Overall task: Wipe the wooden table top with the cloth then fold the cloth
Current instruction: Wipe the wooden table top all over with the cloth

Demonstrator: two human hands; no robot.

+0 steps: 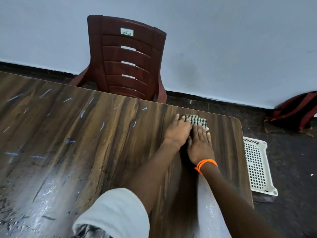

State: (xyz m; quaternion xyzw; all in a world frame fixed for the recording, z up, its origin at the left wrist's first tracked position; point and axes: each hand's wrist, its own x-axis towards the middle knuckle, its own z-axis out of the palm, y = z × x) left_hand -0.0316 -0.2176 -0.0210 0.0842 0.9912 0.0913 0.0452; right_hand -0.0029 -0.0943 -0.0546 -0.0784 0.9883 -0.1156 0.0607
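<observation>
Wood-grain table top (72,134) fills most of the view, streaked with pale blue-white marks and a wet sheen at the near left. Dark red plastic chair (127,59) stands behind the far edge, against a pale wall. White perforated plastic basket (257,165) lies on the dark floor just beside the table's right edge; a red and black bag (295,114) sits further right near the wall. Both forearms reach out to the far right corner of the table, left one with a rolled white sleeve (116,212), right wrist with an orange thread band (205,164). Left hand (178,131) and right hand (200,145) lie side by side, touching, fingers straight and flat, palms down, pressing on the green-and-white checked cloth (197,119). Cloth is a small bunched or folded wad near the far right corner, mostly covered by the fingers.
</observation>
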